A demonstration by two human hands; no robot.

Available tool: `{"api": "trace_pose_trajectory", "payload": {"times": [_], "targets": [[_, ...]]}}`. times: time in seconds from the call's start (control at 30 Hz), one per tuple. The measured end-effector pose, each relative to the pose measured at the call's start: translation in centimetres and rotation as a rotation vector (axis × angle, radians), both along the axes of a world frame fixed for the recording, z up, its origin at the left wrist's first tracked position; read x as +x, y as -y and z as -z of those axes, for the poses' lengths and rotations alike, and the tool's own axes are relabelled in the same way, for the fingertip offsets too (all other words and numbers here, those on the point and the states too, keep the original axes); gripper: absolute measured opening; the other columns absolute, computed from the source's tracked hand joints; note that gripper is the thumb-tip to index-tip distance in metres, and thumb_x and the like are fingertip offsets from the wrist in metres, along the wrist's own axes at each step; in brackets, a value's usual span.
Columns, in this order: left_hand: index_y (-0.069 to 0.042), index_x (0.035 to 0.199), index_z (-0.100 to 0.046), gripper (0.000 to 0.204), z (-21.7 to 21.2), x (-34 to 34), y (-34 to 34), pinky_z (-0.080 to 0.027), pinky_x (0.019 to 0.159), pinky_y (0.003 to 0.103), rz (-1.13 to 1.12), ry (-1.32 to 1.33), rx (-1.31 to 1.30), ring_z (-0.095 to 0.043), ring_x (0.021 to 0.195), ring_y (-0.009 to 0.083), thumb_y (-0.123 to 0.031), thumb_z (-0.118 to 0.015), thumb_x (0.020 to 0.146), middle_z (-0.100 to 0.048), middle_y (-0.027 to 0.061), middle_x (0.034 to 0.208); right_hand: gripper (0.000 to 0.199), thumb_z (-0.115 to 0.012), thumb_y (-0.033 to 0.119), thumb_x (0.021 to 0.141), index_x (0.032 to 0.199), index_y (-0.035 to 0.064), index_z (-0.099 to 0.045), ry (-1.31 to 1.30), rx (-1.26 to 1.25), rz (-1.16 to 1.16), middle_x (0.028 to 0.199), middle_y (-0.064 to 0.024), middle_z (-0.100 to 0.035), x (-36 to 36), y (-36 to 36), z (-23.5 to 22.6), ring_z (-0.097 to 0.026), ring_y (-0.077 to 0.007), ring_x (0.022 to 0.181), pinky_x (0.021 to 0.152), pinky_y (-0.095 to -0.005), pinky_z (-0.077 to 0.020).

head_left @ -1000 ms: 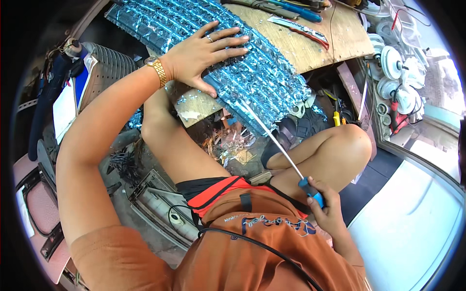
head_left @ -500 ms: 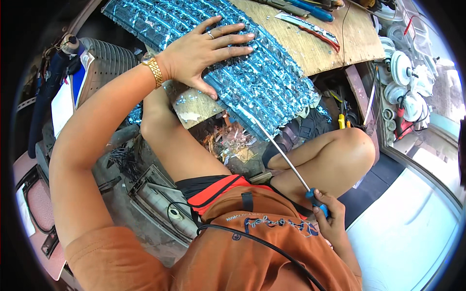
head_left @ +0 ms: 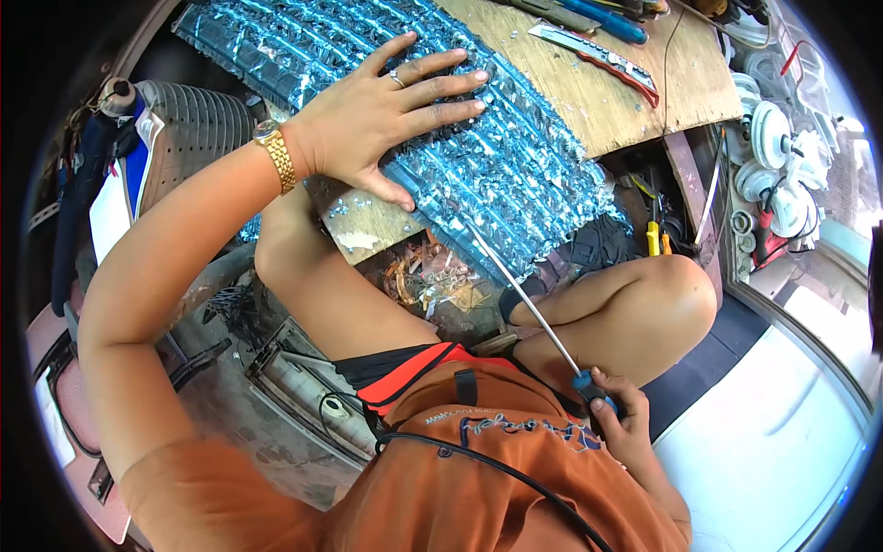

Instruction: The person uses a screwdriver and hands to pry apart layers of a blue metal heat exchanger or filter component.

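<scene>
The blue finned coil block (head_left: 515, 175), a ribbed slab of blue-coated metal fins, lies tilted across the far middle of the scene on a wooden board (head_left: 589, 101), its near edge overhanging the board's lip above a litter of copper scraps (head_left: 432, 276). The left hand (head_left: 386, 120) lies flat on top of the block with fingers spread wide and the thumb reaching toward the near edge; a ring sits on one finger and a gold wristwatch (head_left: 274, 155) circles the wrist. The right hand (head_left: 618, 425), low and to the right just beside the bent knee, is closed around the blue handle of a long screwdriver (head_left: 524, 294). The thin metal shaft runs up and left from the fist, and its tip meets the near edge of the block just below the left thumb. On the far right of the board lie a utility knife (head_left: 593, 51) and other hand tools. White round fan parts (head_left: 773, 138) are heaped at the right. A grey ribbed housing (head_left: 189, 129) stands at the left beyond the left forearm.
</scene>
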State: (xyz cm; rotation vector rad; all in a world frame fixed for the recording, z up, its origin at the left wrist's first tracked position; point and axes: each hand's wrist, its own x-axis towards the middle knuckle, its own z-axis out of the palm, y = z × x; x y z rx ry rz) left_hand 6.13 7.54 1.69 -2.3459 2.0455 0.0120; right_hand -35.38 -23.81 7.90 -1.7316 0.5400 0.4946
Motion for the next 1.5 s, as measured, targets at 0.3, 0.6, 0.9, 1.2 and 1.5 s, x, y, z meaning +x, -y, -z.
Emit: {"api": "trace_pose_trajectory", "payload": {"times": [0.3, 0.6, 0.9, 1.2, 1.5], "targets": [[-0.019, 0.166, -0.036, 0.124, -0.2, 0.0, 0.2, -0.008, 0.130, 0.061, 0.022, 0.046, 0.006, -0.022, 0.162, 0.0325, -0.101, -0.044, 0.074, -0.029, 0.0084, 0.175, 0.036, -0.069, -0.004, 0.094, 0.130, -0.0012, -0.067, 0.175, -0.160, -0.244, 0.112, -0.0231, -0.074, 4.2, -1.4, -3.3, -0.075, -0.0347, 0.101, 0.090, -0.0393, -0.0562], [-0.022, 0.168, -0.033, 0.124, -0.7, 0.4, 0.4, -0.012, 0.130, 0.061, 0.028, 0.061, -0.016, -0.025, 0.161, 0.0319, -0.098, -0.053, 0.071, -0.028, 0.0055, 0.175, 0.034, -0.068, -0.006, 0.094, 0.128, -0.0035, -0.069, 0.080, -0.105, -0.045, 0.117, -0.0205, -0.076, -2.7, 0.7, -2.2, -0.075, -0.0255, 0.104, 0.092, -0.0347, -0.0553], [-0.020, 0.167, -0.035, 0.126, -0.4, -0.2, 0.4, -0.007, 0.131, 0.059, 0.003, 0.055, 0.043, -0.021, 0.162, 0.0324, -0.104, -0.042, 0.072, -0.029, 0.0082, 0.175, 0.031, -0.066, -0.003, 0.097, 0.128, -0.0028, -0.068, -0.180, 0.028, 0.087, 0.116, -0.0167, -0.077, -2.1, 1.0, -1.9, -0.072, -0.0165, 0.106, 0.095, -0.0305, -0.0526], [-0.021, 0.166, -0.036, 0.123, -0.4, 0.3, 0.0, -0.005, 0.131, 0.060, 0.001, 0.041, 0.022, -0.021, 0.162, 0.0326, -0.103, -0.041, 0.075, -0.028, 0.0078, 0.175, 0.030, -0.071, -0.002, 0.093, 0.123, -0.0001, -0.070, 0.168, -0.214, -0.273, 0.110, -0.0188, -0.076, 3.7, 2.0, -1.9, -0.075, -0.0330, 0.096, 0.083, -0.0366, -0.0574], [-0.023, 0.166, -0.035, 0.126, -0.9, 0.3, 0.7, -0.010, 0.130, 0.061, 0.018, 0.044, 0.002, -0.023, 0.162, 0.0309, -0.102, -0.048, 0.070, -0.030, 0.0056, 0.175, 0.039, -0.073, -0.004, 0.090, 0.128, 0.0004, -0.070, 0.262, -0.170, -0.092, 0.107, -0.0195, -0.075, -2.6, 1.1, 0.0, -0.074, -0.0314, 0.092, 0.082, -0.0352, -0.0558]]}}
